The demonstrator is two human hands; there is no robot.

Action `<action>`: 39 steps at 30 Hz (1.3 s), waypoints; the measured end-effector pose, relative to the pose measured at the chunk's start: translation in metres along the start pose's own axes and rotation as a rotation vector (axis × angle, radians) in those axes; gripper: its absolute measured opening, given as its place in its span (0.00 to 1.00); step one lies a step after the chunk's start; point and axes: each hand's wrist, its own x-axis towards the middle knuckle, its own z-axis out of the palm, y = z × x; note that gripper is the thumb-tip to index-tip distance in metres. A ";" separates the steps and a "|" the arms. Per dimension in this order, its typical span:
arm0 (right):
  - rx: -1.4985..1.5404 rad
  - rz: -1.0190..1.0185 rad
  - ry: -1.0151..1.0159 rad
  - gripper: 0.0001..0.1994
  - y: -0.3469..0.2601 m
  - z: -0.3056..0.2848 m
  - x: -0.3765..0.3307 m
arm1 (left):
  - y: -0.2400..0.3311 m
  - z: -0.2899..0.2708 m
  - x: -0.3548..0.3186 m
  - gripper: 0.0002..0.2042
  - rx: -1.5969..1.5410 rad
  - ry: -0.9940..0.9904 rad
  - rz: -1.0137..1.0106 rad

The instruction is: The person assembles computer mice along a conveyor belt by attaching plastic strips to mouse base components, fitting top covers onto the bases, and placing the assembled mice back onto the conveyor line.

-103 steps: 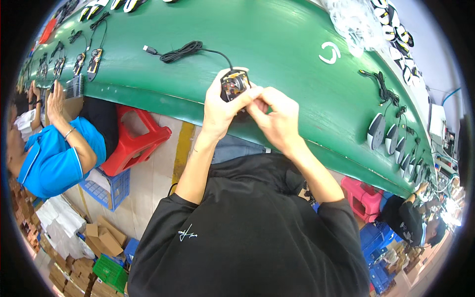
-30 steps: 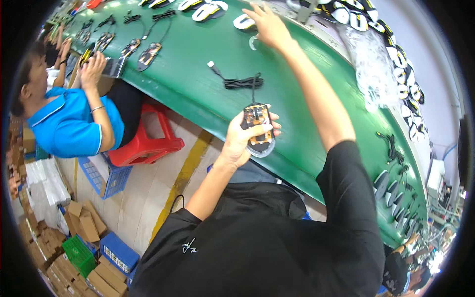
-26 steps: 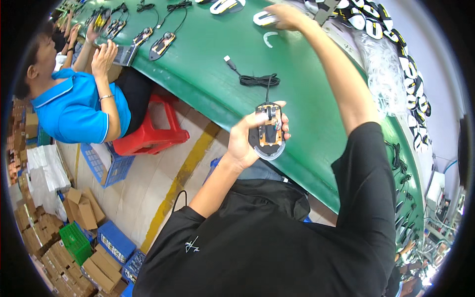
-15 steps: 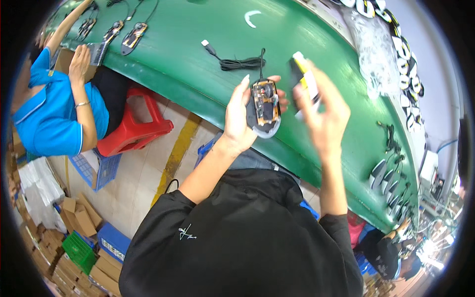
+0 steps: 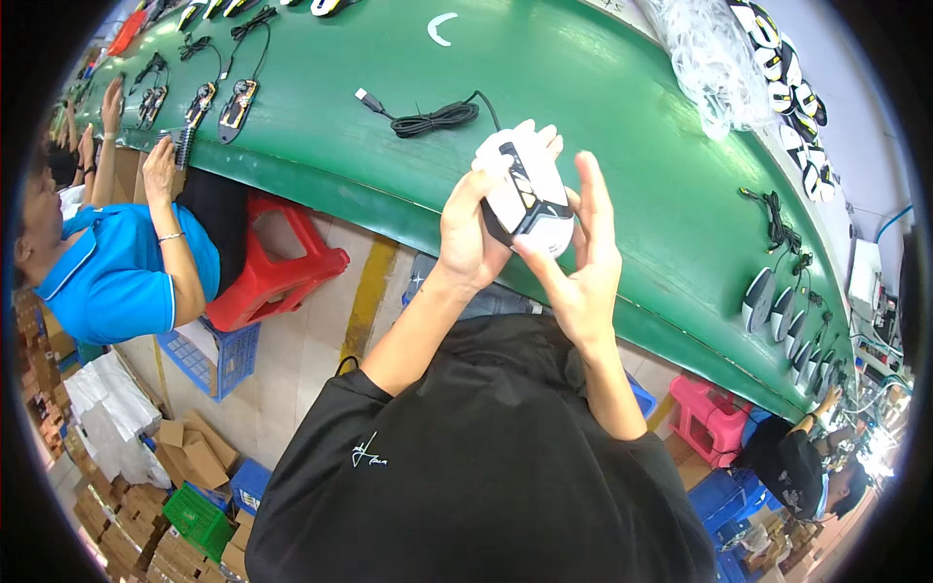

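Over the near edge of the green table (image 5: 369,165), a computer mouse (image 5: 546,233) with a white and black top shell is between my hands. My left hand (image 5: 466,233) is closed around it, thumb on the left of the shell and fingertips showing past its far end. The thumb of my right hand (image 5: 585,277) presses the shell's near end. Its other fingers are by the mouse's right side, the index finger stretched up. Beyond the mouse lies its coiled black cable (image 5: 434,119) with a USB plug. The inside of the mouse is hidden under the shell.
A curved white piece (image 5: 440,29) lies farther back. Open mouse bases (image 5: 236,112) with cables lie at left, near a co-worker in blue (image 5: 126,267). Several mice (image 5: 758,299) line the right edge; beyond are a plastic bag (image 5: 714,73) and white-black shells (image 5: 797,107).
My right hand has brought the white and black shell leftward onto the open mouse in my left hand. The circuit board is now covered. The view has shifted slightly.
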 end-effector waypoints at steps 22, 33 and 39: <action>0.012 0.110 -0.291 0.26 -0.003 -0.076 0.001 | -0.008 -0.035 0.011 0.25 0.055 -0.549 -0.111; 0.103 0.031 -0.313 0.26 -0.008 -0.070 0.000 | -0.008 -0.041 0.015 0.29 -0.036 -0.652 0.117; 0.014 -0.047 -0.292 0.25 -0.012 -0.066 0.006 | -0.017 -0.042 0.007 0.27 -0.159 -0.537 0.031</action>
